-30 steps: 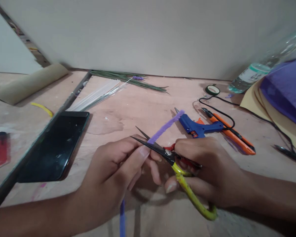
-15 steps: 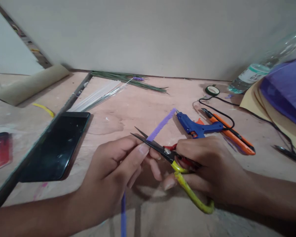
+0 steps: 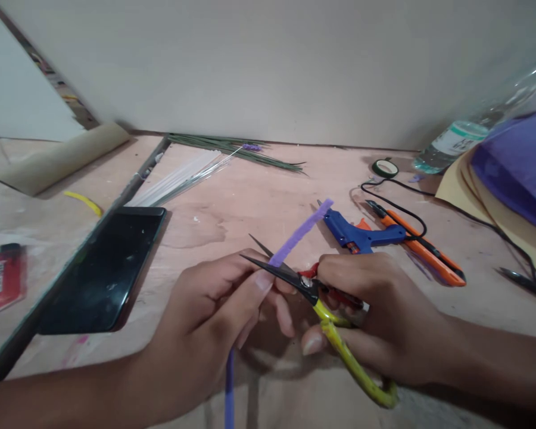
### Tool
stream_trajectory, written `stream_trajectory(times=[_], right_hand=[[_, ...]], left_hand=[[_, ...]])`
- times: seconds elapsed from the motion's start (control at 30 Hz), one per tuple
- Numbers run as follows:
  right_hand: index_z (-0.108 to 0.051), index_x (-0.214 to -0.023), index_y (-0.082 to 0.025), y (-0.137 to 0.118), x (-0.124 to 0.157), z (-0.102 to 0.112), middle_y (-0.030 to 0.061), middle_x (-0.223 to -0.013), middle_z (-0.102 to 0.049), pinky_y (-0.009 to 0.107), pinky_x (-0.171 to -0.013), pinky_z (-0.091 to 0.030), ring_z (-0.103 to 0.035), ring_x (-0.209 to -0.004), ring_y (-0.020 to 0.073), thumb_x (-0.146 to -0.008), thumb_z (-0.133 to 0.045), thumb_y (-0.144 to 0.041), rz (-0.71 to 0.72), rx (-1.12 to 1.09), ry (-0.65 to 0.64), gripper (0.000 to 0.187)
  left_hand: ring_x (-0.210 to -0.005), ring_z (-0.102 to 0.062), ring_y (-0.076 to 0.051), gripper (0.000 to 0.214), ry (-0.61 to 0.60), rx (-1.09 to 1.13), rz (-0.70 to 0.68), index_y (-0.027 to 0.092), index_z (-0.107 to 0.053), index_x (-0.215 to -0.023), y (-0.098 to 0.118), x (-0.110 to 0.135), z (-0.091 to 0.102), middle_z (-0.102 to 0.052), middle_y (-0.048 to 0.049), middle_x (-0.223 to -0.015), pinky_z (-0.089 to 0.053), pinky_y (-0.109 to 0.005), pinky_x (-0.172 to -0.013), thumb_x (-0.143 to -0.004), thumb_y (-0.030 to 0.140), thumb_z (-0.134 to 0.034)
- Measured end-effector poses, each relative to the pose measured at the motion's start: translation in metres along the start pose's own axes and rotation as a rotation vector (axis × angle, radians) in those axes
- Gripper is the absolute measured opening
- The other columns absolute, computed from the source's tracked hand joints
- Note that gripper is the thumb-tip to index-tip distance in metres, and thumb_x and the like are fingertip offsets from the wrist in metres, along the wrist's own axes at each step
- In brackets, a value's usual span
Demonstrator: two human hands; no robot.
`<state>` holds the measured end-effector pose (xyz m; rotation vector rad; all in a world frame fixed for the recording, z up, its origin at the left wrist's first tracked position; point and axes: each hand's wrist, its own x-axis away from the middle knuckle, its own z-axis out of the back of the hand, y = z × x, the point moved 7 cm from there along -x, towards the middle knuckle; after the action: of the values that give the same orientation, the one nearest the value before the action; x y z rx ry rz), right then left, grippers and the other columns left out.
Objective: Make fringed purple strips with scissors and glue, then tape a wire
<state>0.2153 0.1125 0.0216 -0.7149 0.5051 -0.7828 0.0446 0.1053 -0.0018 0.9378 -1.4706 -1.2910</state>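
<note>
Between the thumb and fingers of my left hand (image 3: 218, 310) is a narrow purple strip of crepe paper (image 3: 302, 233). Its crinkled upper end sticks out toward the upper right, and its tail hangs below the hand. My right hand (image 3: 379, 316) grips scissors (image 3: 307, 282) with black blades and yellow and red handles. The blades are spread, with the strip passing between them close to my left thumb. Just beyond the strip's tip lies a blue glue gun (image 3: 361, 235).
An orange utility knife (image 3: 433, 257), green tape roll (image 3: 385, 167), water bottle (image 3: 455, 140) and purple sheets (image 3: 518, 161) are on the right. On the left lie a phone (image 3: 105, 271), red lighter (image 3: 6, 277) and cardboard tube (image 3: 65, 156). Green stems (image 3: 232, 148) and clear sticks (image 3: 178, 176) lie behind.
The scissor blades have spread wider and the lower yellow handle has swung down. The strip's upper end has shifted slightly right. The whole view has drifted a little.
</note>
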Motion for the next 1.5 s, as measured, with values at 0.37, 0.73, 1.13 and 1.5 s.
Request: stream_trajectory(times=[0.37,0.73,1.13,1.5], right_hand=[[-0.043,-0.072,-0.021,-0.005,0.004,-0.001,-0.0057,-0.065,-0.055,0.024,-0.055,-0.033,-0.046,-0.057,0.0081,-0.103,-0.073,-0.056,0.041,0.014,0.003,0.056],[-0.048,-0.063,-0.020,-0.018,0.020,-0.001,-0.0055,-0.057,-0.047,0.027,-0.051,-0.026,-0.038,-0.050,0.0096,-0.099,-0.068,-0.068,0.008,0.173,0.095,0.063],[-0.057,-0.068,-0.020,-0.019,0.026,-0.011,-0.0038,-0.062,-0.051,0.029,-0.055,-0.027,-0.039,-0.056,0.0117,-0.096,-0.068,-0.068,-0.107,0.116,0.042,0.057],[-0.053,-0.076,-0.020,-0.020,0.037,-0.018,-0.0048,-0.067,-0.052,0.025,-0.055,-0.034,-0.043,-0.057,0.0093,-0.110,-0.060,-0.057,0.053,0.116,0.038,0.050]], left_hand=[[-0.049,-0.051,-0.010,0.032,-0.031,0.027,-0.042,0.018,-0.075,-0.079,0.002,0.001,-0.004,-0.079,-0.0047,-0.068,-0.038,-0.019,-0.046,-0.104,0.031,-0.061],[-0.048,-0.049,-0.009,0.029,-0.021,0.042,-0.047,0.016,-0.072,-0.087,0.011,0.019,-0.010,-0.075,-0.0039,-0.067,-0.036,-0.017,-0.045,-0.104,0.038,-0.064],[-0.048,-0.048,-0.009,0.036,-0.059,0.044,-0.014,0.015,-0.073,-0.092,0.001,0.025,-0.012,-0.076,-0.0061,-0.068,-0.035,-0.018,-0.045,-0.105,0.047,-0.064],[-0.050,-0.050,-0.008,0.034,-0.128,0.088,-0.012,0.016,-0.074,-0.090,-0.011,0.026,-0.013,-0.079,-0.0043,-0.070,-0.036,-0.016,-0.046,-0.108,0.043,-0.063]])
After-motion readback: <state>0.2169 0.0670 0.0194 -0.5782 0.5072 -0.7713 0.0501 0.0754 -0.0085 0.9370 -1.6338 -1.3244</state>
